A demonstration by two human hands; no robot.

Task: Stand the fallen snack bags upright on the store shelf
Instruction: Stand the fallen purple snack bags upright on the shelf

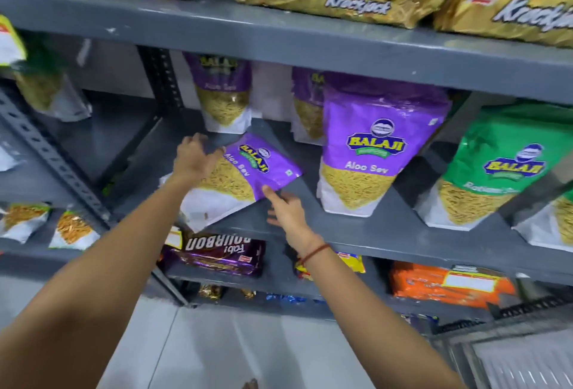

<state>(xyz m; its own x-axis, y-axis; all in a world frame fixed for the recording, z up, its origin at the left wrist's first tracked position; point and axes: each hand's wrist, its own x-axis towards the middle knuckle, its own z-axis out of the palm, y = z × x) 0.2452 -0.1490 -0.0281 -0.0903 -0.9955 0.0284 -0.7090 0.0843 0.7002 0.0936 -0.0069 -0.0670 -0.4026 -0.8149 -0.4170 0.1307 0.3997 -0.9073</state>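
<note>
The fallen Aloo Sev bag (235, 177) lies flat on the grey middle shelf (356, 233), purple top turned toward the back right and white base toward the front left. The base overhangs the shelf's front edge.

The left hand (193, 157) rests on the bag's upper left edge, fingers spread and curled over it; no closed pinch is visible. The right hand (286, 208) is at the bag's lower right edge, its fingers (269, 193) extended and loosely spread, with one fingertip touching the purple film. Neither hand appears to have a firm hold.

Risks, judged from this position:

- Slip: glossy film held by fingertips alone may slide out during the lift. With the base already past the shelf edge, the bag could drop toward the Bourbon biscuit pack (217, 255) on the shelf below.
- Collapse: the loose contents will likely shift to one side when the bag is tilted, so it may fall over again if its base is not flattened.
- Knock-on: the standing Aloo Sev bag (375, 146) is near on the right, and another Aloo Sev bag (223, 97) stands just behind. A wide swing of the top could topple either.
- Clearance: the upper shelf (279, 44) sits low over the standing bags, and a high lift may strike it.
</note>
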